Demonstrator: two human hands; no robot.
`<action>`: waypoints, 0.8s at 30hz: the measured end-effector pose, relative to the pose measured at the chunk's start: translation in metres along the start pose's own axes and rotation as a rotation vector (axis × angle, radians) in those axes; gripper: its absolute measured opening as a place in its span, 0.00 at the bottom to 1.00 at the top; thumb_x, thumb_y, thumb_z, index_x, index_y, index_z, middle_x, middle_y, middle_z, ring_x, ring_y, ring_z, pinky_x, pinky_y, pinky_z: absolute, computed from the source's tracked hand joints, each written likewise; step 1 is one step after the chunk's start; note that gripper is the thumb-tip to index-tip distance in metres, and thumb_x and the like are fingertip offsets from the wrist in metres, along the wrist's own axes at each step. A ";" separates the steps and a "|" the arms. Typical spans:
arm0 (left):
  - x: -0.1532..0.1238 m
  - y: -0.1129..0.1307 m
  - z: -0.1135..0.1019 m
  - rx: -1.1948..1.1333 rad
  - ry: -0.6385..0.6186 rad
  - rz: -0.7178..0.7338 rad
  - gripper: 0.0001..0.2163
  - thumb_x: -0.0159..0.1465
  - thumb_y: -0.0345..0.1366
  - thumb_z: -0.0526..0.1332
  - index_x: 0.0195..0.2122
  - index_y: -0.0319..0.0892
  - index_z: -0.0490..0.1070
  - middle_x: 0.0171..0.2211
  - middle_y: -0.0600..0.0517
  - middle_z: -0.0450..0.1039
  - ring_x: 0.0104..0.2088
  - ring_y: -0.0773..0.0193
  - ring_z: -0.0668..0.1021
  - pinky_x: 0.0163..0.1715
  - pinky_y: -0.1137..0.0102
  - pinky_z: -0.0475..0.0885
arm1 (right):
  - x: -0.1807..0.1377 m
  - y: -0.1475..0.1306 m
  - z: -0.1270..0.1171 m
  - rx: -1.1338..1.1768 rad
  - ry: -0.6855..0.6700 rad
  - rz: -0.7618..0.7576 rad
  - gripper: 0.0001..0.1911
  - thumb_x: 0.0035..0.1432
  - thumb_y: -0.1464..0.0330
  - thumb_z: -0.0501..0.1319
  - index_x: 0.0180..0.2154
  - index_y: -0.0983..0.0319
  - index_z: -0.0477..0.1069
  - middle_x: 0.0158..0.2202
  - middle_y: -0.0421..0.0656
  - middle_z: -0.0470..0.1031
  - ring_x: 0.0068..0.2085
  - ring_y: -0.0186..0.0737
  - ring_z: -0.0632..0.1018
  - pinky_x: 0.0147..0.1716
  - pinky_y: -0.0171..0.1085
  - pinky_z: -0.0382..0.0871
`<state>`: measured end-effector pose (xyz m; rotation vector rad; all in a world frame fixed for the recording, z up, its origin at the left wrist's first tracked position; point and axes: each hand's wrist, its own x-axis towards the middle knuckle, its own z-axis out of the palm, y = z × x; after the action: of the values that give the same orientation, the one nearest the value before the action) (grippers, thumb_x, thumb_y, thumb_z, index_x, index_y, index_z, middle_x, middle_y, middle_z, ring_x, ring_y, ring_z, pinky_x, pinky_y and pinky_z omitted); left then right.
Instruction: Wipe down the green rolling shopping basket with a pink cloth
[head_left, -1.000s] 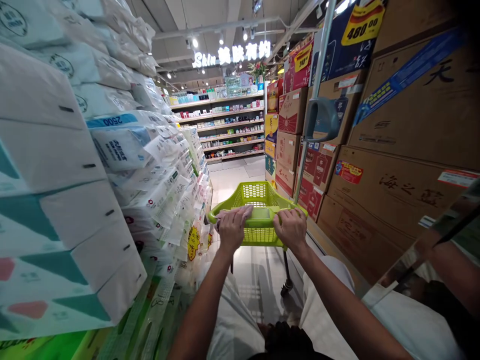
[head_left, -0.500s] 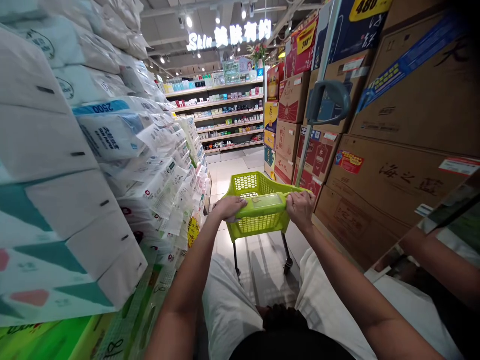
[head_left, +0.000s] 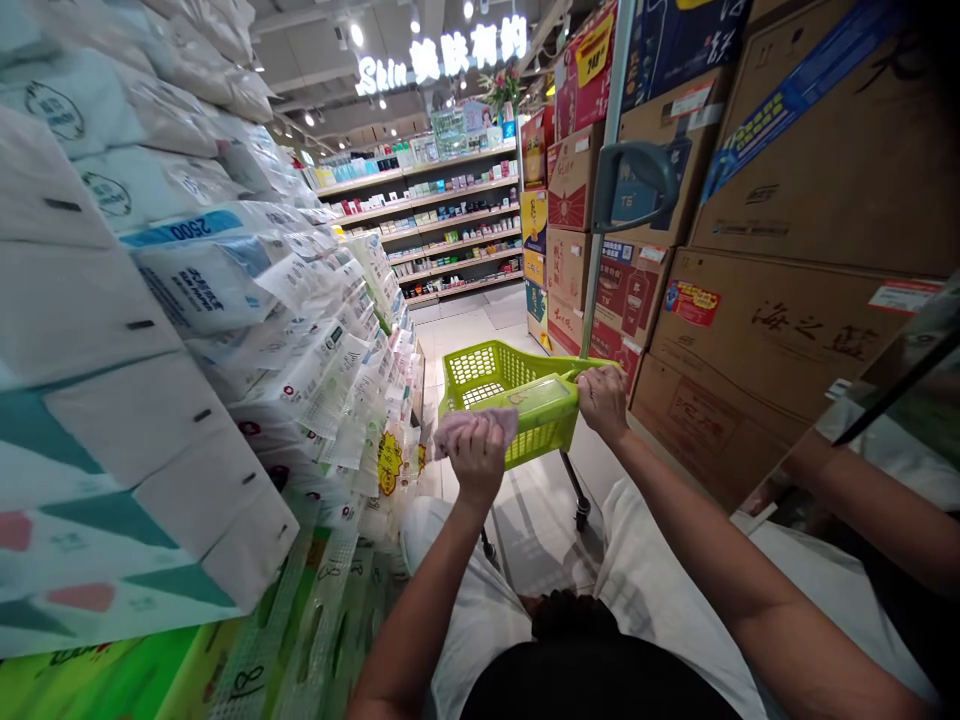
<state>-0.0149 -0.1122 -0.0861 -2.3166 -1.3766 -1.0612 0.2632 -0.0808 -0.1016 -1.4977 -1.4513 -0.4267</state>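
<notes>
A lime-green shopping cart [head_left: 546, 437] stands in front of me, its perforated basket showing nothing inside. My right hand [head_left: 602, 402] is closed around the right end of the cart's handle [head_left: 541, 396]. At the handle's left end, my left hand [head_left: 481, 462] has its fingers wrapped round a crumpled pinkish-grey cloth [head_left: 455, 432]. The cloth lies against the handle; whether that hand also grips the bar underneath cannot be made out. A pole with a blue-grey loop grip [head_left: 637, 187] rises behind my right hand.
Stacked tissue packs [head_left: 202, 275] lean in on the left, above green packages [head_left: 127, 670]. Cardboard cartons [head_left: 795, 320] line the right, with a reflective panel [head_left: 900, 440] nearer me. Pale floor tiles [head_left: 480, 315] lead to product shelves [head_left: 450, 215] at the back.
My left hand has turned and shifted slightly right and down, with the cloth now showing much more. The cart has swung a little; my right hand stays on its handle.
</notes>
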 end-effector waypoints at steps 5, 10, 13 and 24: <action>0.006 -0.010 -0.005 -0.007 -0.128 0.042 0.16 0.73 0.45 0.49 0.44 0.48 0.76 0.43 0.41 0.81 0.50 0.48 0.81 0.53 0.50 0.71 | 0.004 0.006 0.000 0.062 -0.013 -0.027 0.18 0.67 0.64 0.49 0.28 0.56 0.71 0.30 0.44 0.76 0.41 0.48 0.71 0.53 0.50 0.56; 0.071 -0.016 -0.045 0.058 -0.527 -0.156 0.26 0.71 0.60 0.47 0.41 0.47 0.76 0.33 0.45 0.80 0.36 0.49 0.82 0.38 0.59 0.73 | 0.008 0.008 0.003 0.071 -0.003 -0.033 0.18 0.66 0.64 0.49 0.27 0.56 0.71 0.30 0.44 0.77 0.39 0.47 0.70 0.52 0.49 0.57; 0.080 -0.012 -0.049 0.056 -0.593 -0.138 0.24 0.70 0.59 0.48 0.41 0.48 0.76 0.35 0.45 0.80 0.37 0.49 0.82 0.38 0.58 0.73 | 0.007 0.005 0.003 0.056 0.009 -0.012 0.17 0.66 0.65 0.50 0.27 0.56 0.71 0.30 0.44 0.77 0.40 0.48 0.71 0.52 0.49 0.57; -0.025 -0.028 0.022 -0.088 -0.091 0.024 0.08 0.70 0.39 0.58 0.42 0.52 0.77 0.50 0.42 0.80 0.60 0.44 0.77 0.61 0.36 0.64 | 0.006 0.009 0.003 0.098 0.017 -0.016 0.18 0.66 0.64 0.49 0.27 0.56 0.70 0.30 0.44 0.77 0.40 0.49 0.72 0.53 0.49 0.58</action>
<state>-0.0359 -0.1019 -0.1236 -2.4664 -1.3559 -1.0420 0.2713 -0.0731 -0.1020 -1.4020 -1.4512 -0.3719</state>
